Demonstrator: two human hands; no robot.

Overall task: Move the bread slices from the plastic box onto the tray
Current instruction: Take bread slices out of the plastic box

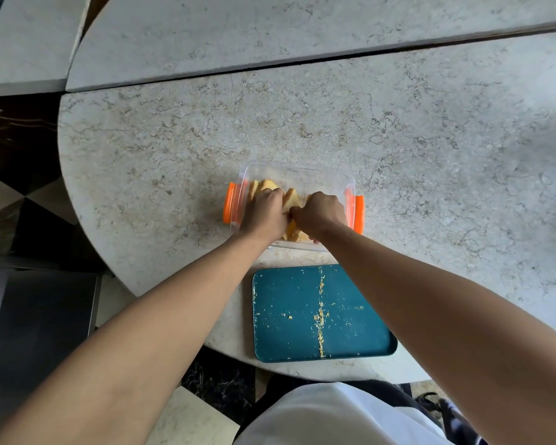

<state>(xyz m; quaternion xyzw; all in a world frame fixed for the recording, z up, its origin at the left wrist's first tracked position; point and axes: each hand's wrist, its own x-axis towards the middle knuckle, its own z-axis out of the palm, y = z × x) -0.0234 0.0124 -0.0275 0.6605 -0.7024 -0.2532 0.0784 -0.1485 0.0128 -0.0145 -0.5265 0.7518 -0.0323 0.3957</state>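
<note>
A clear plastic box with orange side clips stands on the stone table. Yellowish bread slices stand on edge inside it. Both hands are down in the box, close together. My left hand is closed around slices on the left side. My right hand is closed on slices beside it, fingers curled and partly hidden. The teal tray lies nearer to me, just below the box, and bears only crumbs in a cross-shaped pattern.
The round stone table has a curved edge at the left and front. A second stone slab lies beyond a dark gap. To the left are a dark cabinet and tiled floor.
</note>
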